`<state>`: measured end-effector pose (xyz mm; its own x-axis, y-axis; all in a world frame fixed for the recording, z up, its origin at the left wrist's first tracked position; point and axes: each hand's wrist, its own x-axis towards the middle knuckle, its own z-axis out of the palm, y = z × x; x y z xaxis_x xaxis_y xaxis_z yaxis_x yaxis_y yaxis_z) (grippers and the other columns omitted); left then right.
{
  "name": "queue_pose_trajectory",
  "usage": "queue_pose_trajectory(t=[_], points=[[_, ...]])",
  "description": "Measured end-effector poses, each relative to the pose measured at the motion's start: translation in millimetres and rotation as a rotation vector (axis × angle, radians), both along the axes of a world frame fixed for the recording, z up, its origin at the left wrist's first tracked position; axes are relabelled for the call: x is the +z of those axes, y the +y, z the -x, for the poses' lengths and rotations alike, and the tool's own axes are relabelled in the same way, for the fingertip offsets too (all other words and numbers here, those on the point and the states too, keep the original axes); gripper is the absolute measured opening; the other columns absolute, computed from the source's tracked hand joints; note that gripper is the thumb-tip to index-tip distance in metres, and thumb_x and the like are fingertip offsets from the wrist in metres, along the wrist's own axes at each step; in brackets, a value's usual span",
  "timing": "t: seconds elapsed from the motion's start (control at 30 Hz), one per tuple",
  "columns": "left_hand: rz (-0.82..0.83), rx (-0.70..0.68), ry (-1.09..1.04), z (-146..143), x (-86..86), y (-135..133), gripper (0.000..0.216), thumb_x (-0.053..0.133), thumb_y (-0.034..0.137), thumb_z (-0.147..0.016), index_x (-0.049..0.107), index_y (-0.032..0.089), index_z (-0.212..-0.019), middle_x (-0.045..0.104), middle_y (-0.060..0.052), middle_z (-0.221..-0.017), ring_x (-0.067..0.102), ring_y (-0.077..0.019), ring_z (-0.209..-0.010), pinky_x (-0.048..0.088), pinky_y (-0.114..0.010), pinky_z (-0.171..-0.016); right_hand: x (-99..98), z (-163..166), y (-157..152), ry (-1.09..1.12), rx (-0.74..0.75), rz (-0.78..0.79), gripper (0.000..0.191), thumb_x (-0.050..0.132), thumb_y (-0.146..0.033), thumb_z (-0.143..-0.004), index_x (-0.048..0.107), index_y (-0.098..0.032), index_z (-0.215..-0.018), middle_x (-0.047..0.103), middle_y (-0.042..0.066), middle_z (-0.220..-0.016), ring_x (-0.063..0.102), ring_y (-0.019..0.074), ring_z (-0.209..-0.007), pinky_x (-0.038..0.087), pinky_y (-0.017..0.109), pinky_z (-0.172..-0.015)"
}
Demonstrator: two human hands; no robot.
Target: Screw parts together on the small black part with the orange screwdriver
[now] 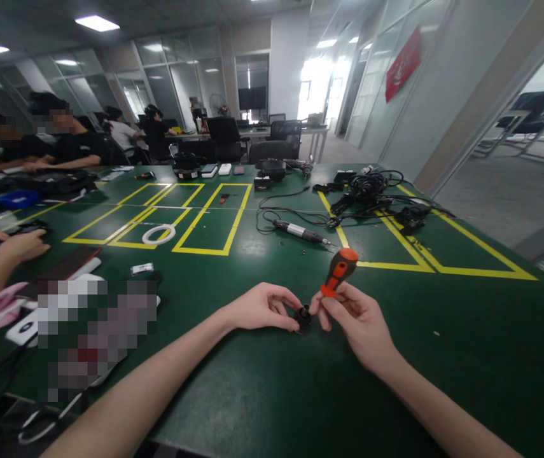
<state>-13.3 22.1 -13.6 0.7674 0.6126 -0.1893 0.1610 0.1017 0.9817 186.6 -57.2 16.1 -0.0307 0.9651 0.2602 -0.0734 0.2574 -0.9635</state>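
My left hand (265, 308) is pinched shut on a small black round part (303, 316) that rests on the green table (262, 381). My right hand (355, 318) is closed round a screwdriver with an orange and black handle (339, 271), held upright and tilted right, its tip down at the black part. The shaft is hidden by my fingers. The two hands nearly touch over the part.
An electric screwdriver (298, 232) with a cable lies beyond my hands. A tangle of black cables (371, 194) sits at the far right, a white ring (158, 235) inside yellow floor-tape boxes. Another person's hand (21, 245) rests at the left. People sit at the far left.
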Motion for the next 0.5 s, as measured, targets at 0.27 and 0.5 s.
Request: queue_pose_trajectory(t=[0.27, 0.5], points=[[-0.031, -0.005, 0.011, -0.8, 1.9, -0.4, 0.054, 0.092, 0.032, -0.064, 0.073, 0.012, -0.11, 0.074, -0.002, -0.074, 0.067, -0.0102, -0.064, 0.051, -0.021, -0.066, -0.1, -0.4, -1.0, 0.019, -0.036, 0.012, 0.036, 0.081, -0.051, -0.081, 0.062, -0.02, -0.082, 0.072, 0.004, -0.067, 0.056, 0.0137, -0.049, 0.05, 0.027, -0.05], [-0.043, -0.006, 0.013, -0.2, 3.1, -1.3, 0.053, 0.091, 0.032, -0.065, 0.072, 0.011, -0.109, 0.073, -0.002, -0.075, 0.066, -0.0099, -0.064, 0.05, -0.02, -0.064, 2.5, 0.0, -0.2, -0.005, -0.007, -0.029, 0.035, 0.078, -0.05, -0.085, 0.07, -0.018, -0.072, 0.066, 0.004, -0.069, 0.053, 0.0124, -0.049, 0.048, 0.028, -0.05]])
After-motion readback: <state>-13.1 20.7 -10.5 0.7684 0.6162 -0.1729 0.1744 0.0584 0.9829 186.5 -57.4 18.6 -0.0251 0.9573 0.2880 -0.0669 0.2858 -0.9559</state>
